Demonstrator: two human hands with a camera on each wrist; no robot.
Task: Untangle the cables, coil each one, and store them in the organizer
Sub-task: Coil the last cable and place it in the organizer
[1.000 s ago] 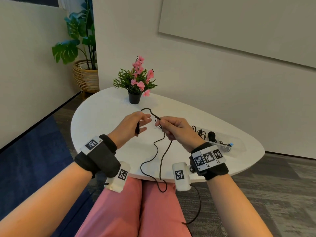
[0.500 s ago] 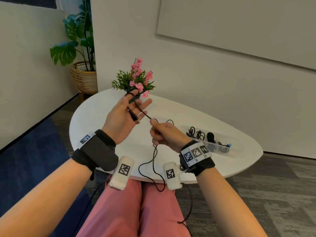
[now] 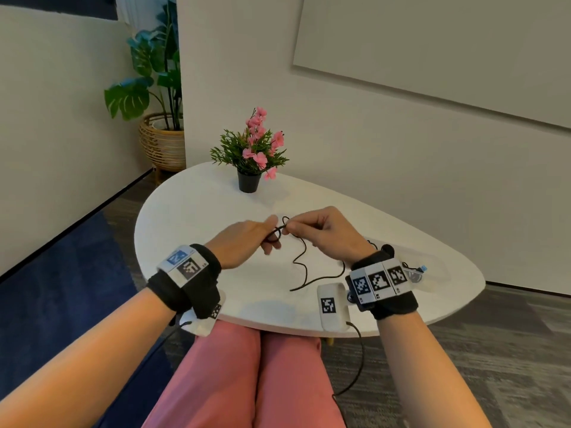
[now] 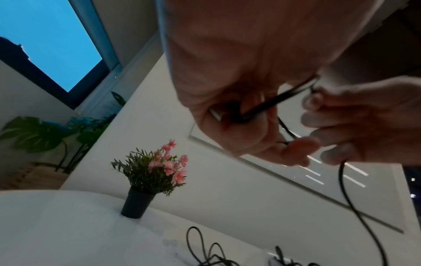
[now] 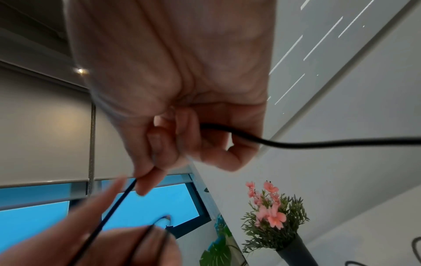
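A thin black cable [image 3: 304, 257] runs between both hands above the white table [image 3: 191, 230]. My left hand [image 3: 272, 239] grips small loops of it, with the plug end tucked against the palm [image 4: 239, 115]. My right hand [image 3: 289, 230] pinches the cable [image 5: 127, 194] just beside the loops, and the slack passes through its curled fingers [image 5: 296, 144]. The loose tail snakes over the table to its front edge. A clear organizer tray [image 3: 432, 273] with several dark coiled cables lies behind my right wrist, mostly hidden.
A small black pot of pink flowers [image 3: 248, 180] stands at the table's far side. More black cable loops [image 4: 205, 252] lie on the table near the tray. A wall runs close behind the table. A large plant in a wicker basket [image 3: 160, 143] stands on the floor at left.
My left hand has come down from in front of the flowers to just above the table, close to the right hand. The cable tail that hung over the front edge now lies on the table.
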